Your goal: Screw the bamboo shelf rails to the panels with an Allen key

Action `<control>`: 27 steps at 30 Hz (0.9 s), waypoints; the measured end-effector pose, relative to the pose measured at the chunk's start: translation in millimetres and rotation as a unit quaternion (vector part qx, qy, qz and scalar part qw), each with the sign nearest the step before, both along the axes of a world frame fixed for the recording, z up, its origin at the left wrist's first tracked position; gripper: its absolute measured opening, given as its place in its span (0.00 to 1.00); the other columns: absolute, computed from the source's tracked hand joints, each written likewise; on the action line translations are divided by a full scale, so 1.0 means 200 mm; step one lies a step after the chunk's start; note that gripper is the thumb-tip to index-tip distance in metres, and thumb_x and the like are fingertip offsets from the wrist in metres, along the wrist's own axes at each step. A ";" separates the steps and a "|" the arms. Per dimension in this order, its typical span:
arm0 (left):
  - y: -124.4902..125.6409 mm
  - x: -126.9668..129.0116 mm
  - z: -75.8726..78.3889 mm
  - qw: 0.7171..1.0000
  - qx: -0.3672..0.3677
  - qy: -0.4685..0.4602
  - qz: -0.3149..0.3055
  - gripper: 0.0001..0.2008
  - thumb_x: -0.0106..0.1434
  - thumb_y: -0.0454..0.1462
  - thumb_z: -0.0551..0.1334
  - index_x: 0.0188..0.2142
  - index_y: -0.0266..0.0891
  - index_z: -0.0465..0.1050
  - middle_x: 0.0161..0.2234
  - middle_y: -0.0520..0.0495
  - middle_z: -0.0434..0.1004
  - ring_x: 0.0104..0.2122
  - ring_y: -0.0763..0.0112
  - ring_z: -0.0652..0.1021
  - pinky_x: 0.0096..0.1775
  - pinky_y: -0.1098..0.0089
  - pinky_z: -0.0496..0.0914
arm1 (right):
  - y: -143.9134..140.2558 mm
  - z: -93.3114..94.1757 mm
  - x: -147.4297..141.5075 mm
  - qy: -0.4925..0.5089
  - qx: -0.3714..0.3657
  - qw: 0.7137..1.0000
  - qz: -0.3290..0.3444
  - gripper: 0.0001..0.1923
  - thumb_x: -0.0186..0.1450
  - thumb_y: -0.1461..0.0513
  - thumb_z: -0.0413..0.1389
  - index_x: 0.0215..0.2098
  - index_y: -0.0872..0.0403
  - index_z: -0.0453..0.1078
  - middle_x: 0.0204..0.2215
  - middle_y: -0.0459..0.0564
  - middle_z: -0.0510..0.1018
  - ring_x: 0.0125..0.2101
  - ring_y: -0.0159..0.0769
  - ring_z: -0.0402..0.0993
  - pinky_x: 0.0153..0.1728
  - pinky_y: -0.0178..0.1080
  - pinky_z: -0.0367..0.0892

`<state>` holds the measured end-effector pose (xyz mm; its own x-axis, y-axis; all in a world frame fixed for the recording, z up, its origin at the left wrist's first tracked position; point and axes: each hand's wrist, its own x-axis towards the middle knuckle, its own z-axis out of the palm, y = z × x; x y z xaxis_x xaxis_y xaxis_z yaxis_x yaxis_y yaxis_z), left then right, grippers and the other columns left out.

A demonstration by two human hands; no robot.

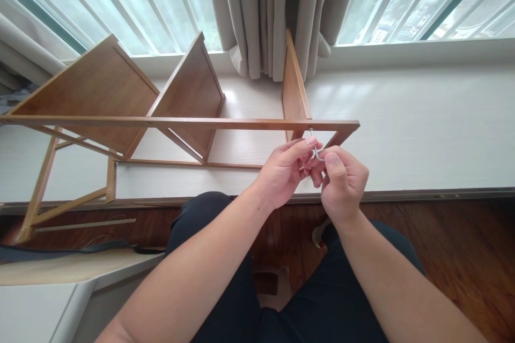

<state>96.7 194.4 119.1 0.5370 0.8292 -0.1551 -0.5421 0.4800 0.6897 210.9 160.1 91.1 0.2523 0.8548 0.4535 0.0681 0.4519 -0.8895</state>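
Pale grey curtains (pixel 265 10) hang before a barred window above a broad white window ledge (pixel 422 112), where a brown wooden shelf frame (pixel 181 123) lies on its side. Left hand (pixel 284 171) and right hand (pixel 341 182) both pinch a small bent silver hex key (pixel 315 146) at the frame's right end; no writing shows.

The shelf frame (pixel 161 123) lies on its side on the surface (pixel 422 118), across the left and centre of the frame. My two grips meet at centre, just below its rail, left (pixel 284 171) beside right (pixel 341 182), around the hex key (pixel 316 150). The curtain (pixel 277 10) hangs behind, top centre.
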 end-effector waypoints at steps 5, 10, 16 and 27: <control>-0.01 0.00 0.00 1.000 -0.003 -0.003 0.002 0.14 0.58 0.46 0.71 0.32 0.36 0.77 0.22 0.54 0.65 0.23 0.77 0.72 0.27 0.73 0.63 | 0.00 -0.03 0.01 -0.018 0.013 1.000 -0.013 0.18 0.72 0.50 0.54 0.30 0.53 0.70 0.15 0.41 0.65 0.16 0.31 0.63 0.19 0.35 0.61; -0.01 0.00 0.00 1.000 -0.013 -0.006 0.013 0.13 0.58 0.45 0.71 0.33 0.37 0.79 0.22 0.53 0.68 0.23 0.78 0.72 0.28 0.74 0.62 | 0.00 -0.03 0.01 -0.042 0.029 0.998 -0.033 0.20 0.69 0.47 0.56 0.30 0.53 0.70 0.22 0.45 0.73 0.21 0.31 0.68 0.24 0.37 0.67; 0.00 0.00 -0.01 0.999 -0.027 -0.008 0.017 0.12 0.59 0.45 0.71 0.33 0.37 0.80 0.24 0.52 0.71 0.26 0.76 0.74 0.31 0.74 0.66 | -0.01 -0.02 0.01 -0.076 0.031 0.995 -0.056 0.18 0.68 0.48 0.60 0.29 0.53 0.68 0.18 0.42 0.66 0.19 0.29 0.63 0.22 0.35 0.63; -0.01 0.02 0.00 1.000 0.021 0.009 -0.011 0.16 0.69 0.39 0.56 0.43 0.31 0.79 0.22 0.59 0.69 0.30 0.77 0.81 0.33 0.78 0.65 | -0.04 0.04 -0.01 -0.160 0.028 0.977 -0.135 0.24 0.66 0.44 0.56 0.29 0.57 0.71 0.22 0.40 0.71 0.24 0.23 0.72 0.27 0.34 0.65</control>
